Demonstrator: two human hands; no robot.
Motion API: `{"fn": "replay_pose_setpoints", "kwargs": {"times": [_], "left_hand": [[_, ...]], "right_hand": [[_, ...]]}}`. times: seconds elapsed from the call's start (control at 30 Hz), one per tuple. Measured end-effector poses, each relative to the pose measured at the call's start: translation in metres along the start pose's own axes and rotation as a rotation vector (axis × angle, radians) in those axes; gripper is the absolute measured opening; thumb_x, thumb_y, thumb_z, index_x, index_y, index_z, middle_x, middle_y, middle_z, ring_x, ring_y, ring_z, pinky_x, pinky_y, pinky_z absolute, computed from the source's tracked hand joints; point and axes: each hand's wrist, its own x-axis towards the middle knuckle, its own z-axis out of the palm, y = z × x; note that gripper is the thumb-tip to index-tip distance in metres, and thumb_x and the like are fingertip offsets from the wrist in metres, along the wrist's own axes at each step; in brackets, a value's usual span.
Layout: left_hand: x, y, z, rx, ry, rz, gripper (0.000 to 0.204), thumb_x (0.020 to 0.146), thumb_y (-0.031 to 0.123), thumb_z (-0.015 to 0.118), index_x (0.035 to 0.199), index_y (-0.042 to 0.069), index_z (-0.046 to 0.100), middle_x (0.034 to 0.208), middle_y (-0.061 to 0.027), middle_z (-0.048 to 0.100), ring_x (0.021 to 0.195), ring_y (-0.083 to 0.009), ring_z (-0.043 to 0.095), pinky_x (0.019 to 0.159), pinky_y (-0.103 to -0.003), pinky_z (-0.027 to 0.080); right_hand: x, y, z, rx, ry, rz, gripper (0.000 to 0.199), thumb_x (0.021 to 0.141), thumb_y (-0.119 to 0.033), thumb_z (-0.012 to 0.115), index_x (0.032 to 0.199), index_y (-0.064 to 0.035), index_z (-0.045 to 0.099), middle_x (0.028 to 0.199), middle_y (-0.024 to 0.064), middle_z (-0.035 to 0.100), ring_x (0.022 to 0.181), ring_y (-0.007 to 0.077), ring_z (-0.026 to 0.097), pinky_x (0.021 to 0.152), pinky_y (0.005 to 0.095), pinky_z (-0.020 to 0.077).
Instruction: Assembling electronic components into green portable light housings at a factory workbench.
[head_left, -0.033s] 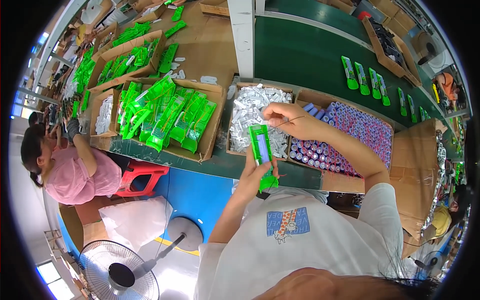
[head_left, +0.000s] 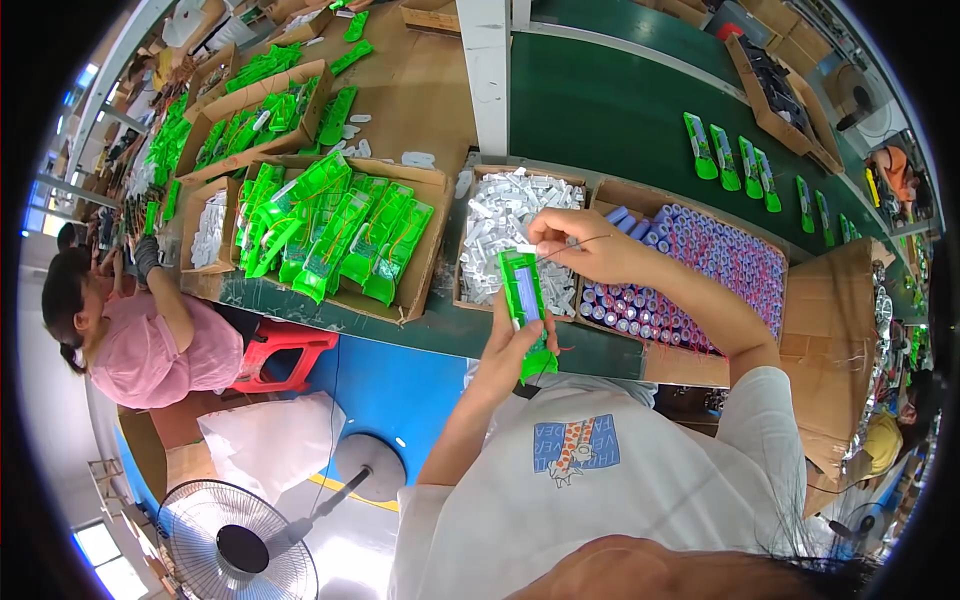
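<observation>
Near the middle, my left hand (head_left: 509,350) is closed around a long green plastic housing (head_left: 538,366), held tilted in front of my shirt. A lilac battery cell (head_left: 527,294) lies in its open tray. Above the housing's far end, my right hand (head_left: 585,243) pinches what looks like a small white plastic piece (head_left: 525,248); the fingers partly hide it. A thin dark strand crosses the right fingers. Directly behind my hands stands a cardboard box of small white parts (head_left: 495,203). To its right is a box of upright lilac battery cells (head_left: 710,258) with red wires.
Left of the white parts stands a cardboard box (head_left: 432,190) heaped with green housings. More housings (head_left: 748,164) lie on the green bench at right. A metal post (head_left: 485,80) rises behind the boxes. A person in pink (head_left: 165,345) works at left; a fan (head_left: 240,550) stands behind.
My right hand has shifted very slightly over the housing's far end, and the white piece shows more clearly at its fingertips. My left hand keeps its hold.
</observation>
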Motion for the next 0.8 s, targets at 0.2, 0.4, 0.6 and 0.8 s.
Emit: {"fn": "replay_pose_setpoints", "kwargs": {"times": [0.2, 0.4, 0.6, 0.8], "left_hand": [[0.008, -0.004, 0.006, 0.241, 0.01, 0.12, 0.043, 0.102, 0.019, 0.042, 0.138, 0.008, 0.022, 0.096, -0.0122, 0.055, 0.073, -0.0182, 0.059, 0.065, -0.033, 0.053], [0.008, -0.004, 0.006, 0.227, -0.099, 0.201, 0.047, 0.102, 0.024, 0.044, 0.139, 0.006, 0.021, 0.092, -0.0105, 0.054, 0.067, -0.0159, 0.058, 0.061, -0.031, 0.052], [0.015, 0.029, -0.007, 0.255, -0.257, 0.32, 0.059, 0.098, 0.021, 0.054, 0.148, 0.006, 0.027, 0.129, -0.0151, 0.052, 0.112, -0.0253, 0.057, 0.09, -0.039, 0.051], [0.03, 0.114, -0.111, 1.359, 0.894, 0.621, 0.021, 0.086, 0.001, 0.063, 0.106, -0.001, 0.062, 0.093, -0.013, 0.064, 0.084, -0.0259, 0.064, 0.073, -0.034, 0.052]], "right_hand": [[-0.003, -0.026, 0.005, 0.027, 0.043, 0.101, 0.028, 0.089, -0.005, 0.063, 0.114, -0.0072, 0.051, 0.07, 0.0002, 0.049, 0.067, 0.0082, 0.049, 0.062, 0.0271, 0.0425], [-0.001, -0.018, 0.006, -0.134, 0.153, 0.013, 0.026, 0.09, -0.012, 0.065, 0.113, -0.0051, 0.056, 0.074, 0.0041, 0.055, 0.069, 0.0121, 0.055, 0.064, 0.0282, 0.0457], [-0.013, 0.039, -0.057, 0.101, 0.431, 0.032, 0.019, 0.097, -0.011, 0.052, 0.109, -0.0017, 0.064, 0.101, 0.0052, 0.065, 0.091, 0.0132, 0.06, 0.081, 0.0274, 0.0484], [-0.022, 0.232, -0.329, -0.948, 0.948, 0.199, 0.028, 0.1, -0.027, 0.047, 0.115, -0.0115, 0.064, 0.102, 0.0193, 0.066, 0.094, 0.0377, 0.065, 0.079, 0.0419, 0.0511]]}}
